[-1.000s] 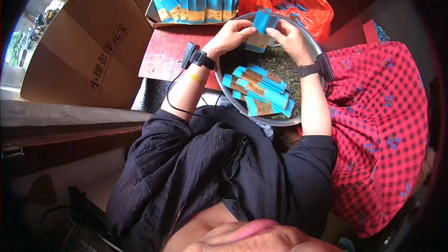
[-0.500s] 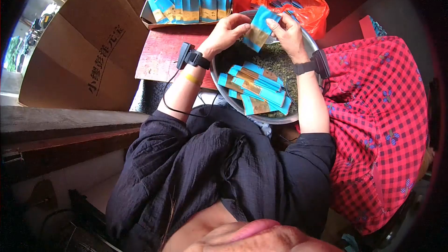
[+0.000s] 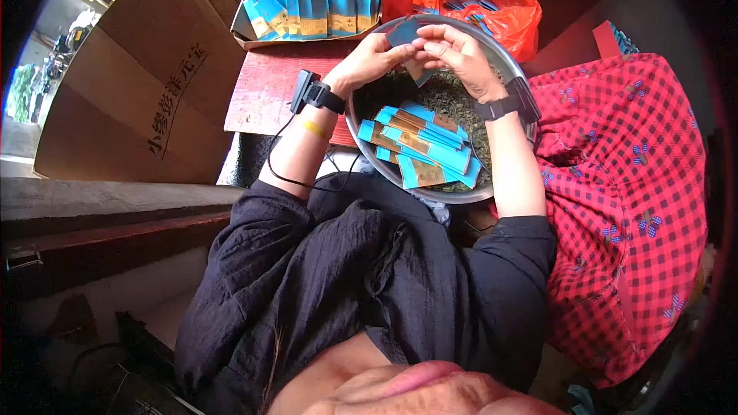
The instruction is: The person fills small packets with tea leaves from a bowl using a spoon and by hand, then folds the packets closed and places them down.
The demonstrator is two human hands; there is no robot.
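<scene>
Over the metal basin [image 3: 461, 199], left fingers [image 3: 399, 53] clamped on a blue packet [image 3: 401, 32], right fingers [image 3: 443, 52] bent inward, their grip unclear

We seem to be in a small packing workshop | rows of blue packets [image 3: 312, 19], top centre | basin [image 3: 460, 197] of dried leaves [image 3: 480, 124], upper middle | cardboard box [image 3: 115, 77], upper left

The left hand [image 3: 377, 61] holds a blue packet [image 3: 403, 29] over the far side of a metal basin [image 3: 465, 198], with the right hand [image 3: 465, 63] close against it, its grip unclear. Dried leaves [image 3: 453, 91] fill the basin, and flat blue-and-gold packets [image 3: 423, 146] lie heaped on them at the near left. Far left, a carton [image 3: 296, 41] holds upright packets [image 3: 314, 15]; right of it sits a red plastic bag [image 3: 515, 15]
</scene>
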